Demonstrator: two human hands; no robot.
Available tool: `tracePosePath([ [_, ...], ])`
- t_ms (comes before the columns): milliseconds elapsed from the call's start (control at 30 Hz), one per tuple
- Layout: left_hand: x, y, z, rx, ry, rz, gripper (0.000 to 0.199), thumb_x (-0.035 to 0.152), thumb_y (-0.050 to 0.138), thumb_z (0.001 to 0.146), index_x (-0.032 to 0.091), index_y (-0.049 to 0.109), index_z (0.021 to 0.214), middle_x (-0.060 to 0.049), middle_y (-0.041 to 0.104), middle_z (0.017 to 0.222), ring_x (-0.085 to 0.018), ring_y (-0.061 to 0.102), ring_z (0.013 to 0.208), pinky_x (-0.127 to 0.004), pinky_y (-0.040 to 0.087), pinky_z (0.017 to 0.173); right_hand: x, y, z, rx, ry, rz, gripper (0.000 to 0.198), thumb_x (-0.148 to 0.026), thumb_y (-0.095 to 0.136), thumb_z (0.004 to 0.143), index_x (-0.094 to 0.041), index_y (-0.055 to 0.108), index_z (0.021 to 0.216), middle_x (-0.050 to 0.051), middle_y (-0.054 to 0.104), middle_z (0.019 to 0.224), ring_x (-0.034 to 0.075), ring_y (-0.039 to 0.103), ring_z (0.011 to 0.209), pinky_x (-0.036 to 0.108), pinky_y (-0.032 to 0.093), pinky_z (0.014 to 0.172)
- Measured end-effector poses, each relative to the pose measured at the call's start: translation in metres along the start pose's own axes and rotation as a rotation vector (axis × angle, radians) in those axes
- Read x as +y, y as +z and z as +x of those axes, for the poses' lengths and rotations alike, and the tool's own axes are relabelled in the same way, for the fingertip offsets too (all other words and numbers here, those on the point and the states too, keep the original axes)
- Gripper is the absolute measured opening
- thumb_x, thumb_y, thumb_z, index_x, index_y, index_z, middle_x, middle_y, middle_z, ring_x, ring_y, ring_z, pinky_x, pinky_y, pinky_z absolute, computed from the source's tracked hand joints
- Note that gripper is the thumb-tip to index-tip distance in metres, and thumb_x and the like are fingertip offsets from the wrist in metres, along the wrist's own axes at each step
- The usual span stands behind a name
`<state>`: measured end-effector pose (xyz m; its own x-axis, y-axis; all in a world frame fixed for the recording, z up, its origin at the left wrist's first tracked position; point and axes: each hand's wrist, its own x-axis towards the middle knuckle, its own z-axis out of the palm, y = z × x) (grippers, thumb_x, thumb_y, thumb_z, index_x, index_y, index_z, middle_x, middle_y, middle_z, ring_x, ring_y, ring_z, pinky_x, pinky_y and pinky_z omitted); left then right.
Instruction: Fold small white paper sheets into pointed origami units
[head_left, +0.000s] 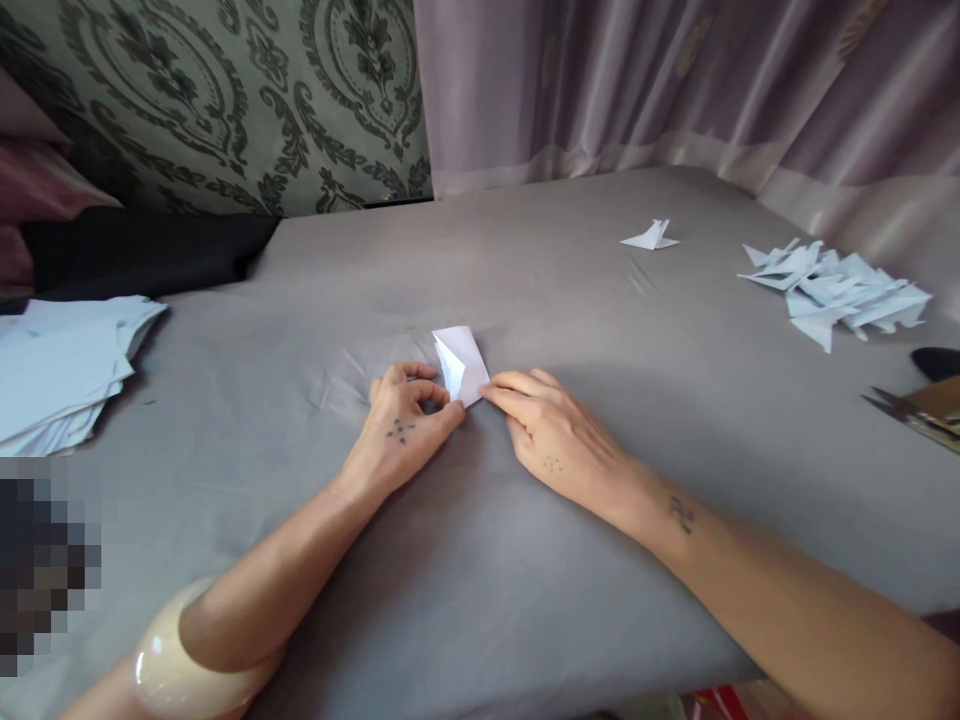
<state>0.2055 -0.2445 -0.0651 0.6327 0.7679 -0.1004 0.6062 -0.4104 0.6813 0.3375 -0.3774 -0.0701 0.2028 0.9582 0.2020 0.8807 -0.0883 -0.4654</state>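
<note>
A small white sheet of folded paper (469, 362) lies on the grey cloth in front of me, with a triangular flap partly raised on its left side. My left hand (409, 415) pinches its lower left corner between thumb and forefinger, the other fingers curled. At the lower right corner, the fingertips of my right hand (551, 425) are pressed together on the paper's edge. The undersides of both hands are hidden.
Left, a stack of white paper (60, 370) lies near a black cloth (142, 250). One folded paper bird (651, 237) stands at the back right, beside a pile of folded paper pieces (844, 285). Scissors (904, 412) lie at the right edge. Curtains (600, 90) hang behind.
</note>
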Motion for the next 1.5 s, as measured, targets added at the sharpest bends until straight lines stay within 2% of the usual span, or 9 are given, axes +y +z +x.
tracePosePath([
  [233,-0.002,-0.005,0.001,-0.042,-0.021,0.005,0.023,0.043,0.065,0.072,0.021,0.072,0.069,-0.006,0.054,0.121,-0.027,0.054,0.100,-0.043,0.044,0.091,-0.002,0.001,-0.003,-0.003,-0.029,-0.053,0.046,-0.001,0.038,0.084,-0.017,0.063,0.120,0.007,0.061,0.120,0.021,0.053,0.101,0.036,0.050,0.086],
  [500,-0.008,-0.008,0.001,-0.052,0.011,0.019,0.024,0.044,0.064,0.072,0.021,0.072,0.070,-0.005,0.054,0.120,-0.025,0.054,0.098,-0.042,0.046,0.087,-0.007,0.001,-0.006,0.012,-0.036,-0.106,0.042,-0.012,0.043,0.088,-0.019,0.061,0.125,0.009,0.062,0.113,0.023,0.052,0.095,0.039,0.048,0.085],
  [600,-0.008,-0.010,0.002,-0.075,0.015,0.007,0.019,0.039,0.064,0.070,0.022,0.073,0.072,-0.005,0.053,0.120,-0.025,0.054,0.098,-0.039,0.048,0.083,-0.009,0.000,-0.005,0.012,-0.028,-0.099,0.040,-0.014,0.041,0.089,-0.018,0.062,0.124,0.009,0.063,0.111,0.023,0.052,0.094,0.039,0.048,0.085],
  [700,-0.008,-0.011,0.001,-0.087,0.007,0.001,0.015,0.033,0.064,0.068,0.024,0.074,0.075,-0.004,0.053,0.121,-0.025,0.053,0.100,-0.039,0.047,0.087,-0.009,-0.001,-0.004,0.000,-0.017,-0.088,0.040,-0.013,0.042,0.088,-0.016,0.061,0.123,0.009,0.063,0.110,0.023,0.052,0.094,0.039,0.047,0.086],
  [933,-0.017,-0.007,0.000,-0.037,0.051,-0.051,0.028,0.051,0.067,0.072,0.025,0.073,0.079,-0.004,0.054,0.119,-0.023,0.054,0.098,-0.039,0.046,0.088,-0.010,0.001,-0.005,-0.012,-0.027,-0.117,0.043,-0.014,0.041,0.088,-0.012,0.057,0.128,0.010,0.061,0.114,0.024,0.050,0.095,0.041,0.046,0.087],
  [1167,-0.016,-0.005,0.000,-0.035,0.059,-0.023,0.023,0.045,0.065,0.075,0.023,0.072,0.074,-0.004,0.053,0.118,-0.024,0.053,0.101,-0.041,0.045,0.091,-0.014,0.003,-0.008,-0.033,-0.025,-0.186,0.044,-0.018,0.043,0.090,-0.009,0.054,0.132,0.012,0.060,0.120,0.025,0.049,0.096,0.042,0.046,0.089],
  [1500,-0.008,-0.007,0.001,-0.055,0.039,0.016,0.022,0.040,0.065,0.073,0.020,0.071,0.070,-0.006,0.052,0.116,-0.025,0.052,0.102,-0.042,0.045,0.093,-0.017,0.001,-0.007,-0.061,-0.027,-0.228,0.042,-0.021,0.040,0.092,-0.015,0.057,0.130,0.009,0.060,0.120,0.024,0.048,0.093,0.040,0.043,0.086],
])
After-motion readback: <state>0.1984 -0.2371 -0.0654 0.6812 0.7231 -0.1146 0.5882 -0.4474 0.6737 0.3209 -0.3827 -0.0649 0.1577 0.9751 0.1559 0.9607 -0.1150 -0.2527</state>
